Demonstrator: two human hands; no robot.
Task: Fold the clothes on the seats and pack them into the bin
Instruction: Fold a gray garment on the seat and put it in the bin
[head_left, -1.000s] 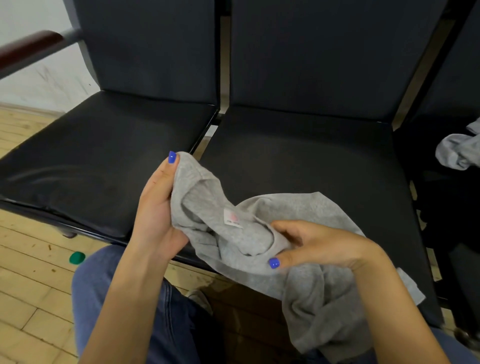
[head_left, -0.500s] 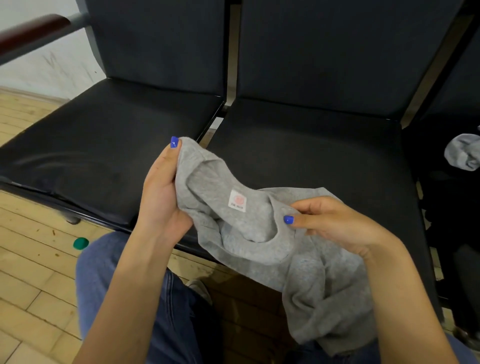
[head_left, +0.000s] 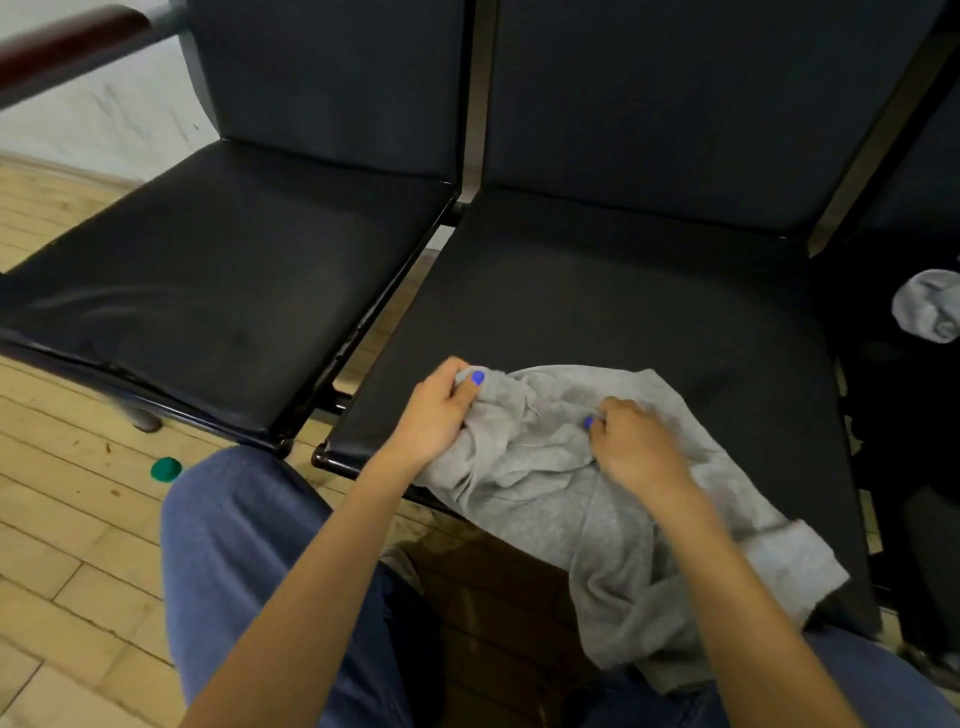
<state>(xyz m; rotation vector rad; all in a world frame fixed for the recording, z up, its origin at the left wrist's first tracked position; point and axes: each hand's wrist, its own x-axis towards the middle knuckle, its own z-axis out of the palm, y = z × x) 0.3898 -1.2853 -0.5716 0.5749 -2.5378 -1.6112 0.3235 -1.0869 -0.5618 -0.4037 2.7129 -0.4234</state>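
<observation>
A crumpled grey garment (head_left: 550, 467) lies across the front of the middle black seat (head_left: 597, 312) and hangs over its edge toward my lap. My left hand (head_left: 436, 413) grips the garment's upper left edge, thumb on top of the fabric. My right hand (head_left: 634, 441) pinches a bunch of the cloth near its middle, knuckles up. A second grey piece of clothing (head_left: 930, 306) lies on the seat at the far right, partly cut off by the frame. No bin is in view.
The left black seat (head_left: 218, 291) carries nothing. A wooden armrest (head_left: 67, 47) sits at the upper left. My knees in blue jeans (head_left: 244, 545) are in front of the seats. A small green cap (head_left: 166, 469) lies on the wooden floor.
Both hands have lowered the grey garment from the air onto the middle seat's front. The label side that faced up is now hidden, and my hands are turned knuckles up.
</observation>
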